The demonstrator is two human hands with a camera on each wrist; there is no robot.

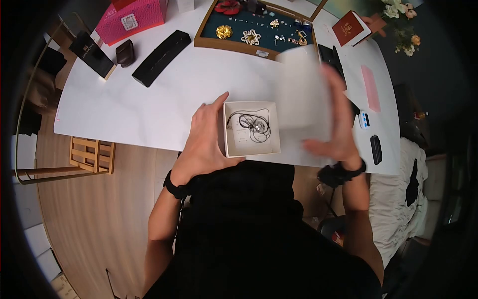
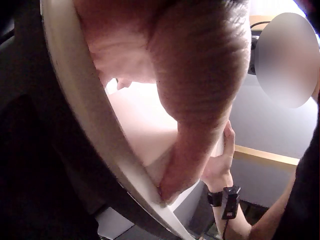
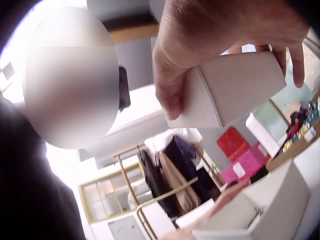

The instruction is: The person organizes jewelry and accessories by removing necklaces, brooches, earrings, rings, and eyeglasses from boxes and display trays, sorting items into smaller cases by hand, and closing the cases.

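An uncovered white square box (image 1: 229, 144) stands at the table's near edge, with a thin black cable (image 1: 258, 130) coiled inside. My left hand (image 1: 201, 142) grips it from the left, the thumb along its near side. In the left wrist view, that hand (image 2: 200, 65) fills the upper middle against the box. To the right of the box, my right hand (image 1: 341, 124) holds a second white box-shaped piece (image 1: 298, 89), blurred in the head view. The right wrist view shows this piece (image 3: 240, 85) pinched between the thumb and fingers of my right hand (image 3: 215, 35), raised above the uncovered box (image 3: 287, 200).
A framed jewellery tray (image 1: 239, 49) lies at the back. To the left are a long black case (image 1: 162, 57), a brown pouch (image 1: 125, 53), a black box (image 1: 89, 52) and a pink box (image 1: 144, 22). A red booklet (image 1: 348, 29) and small items lie right.
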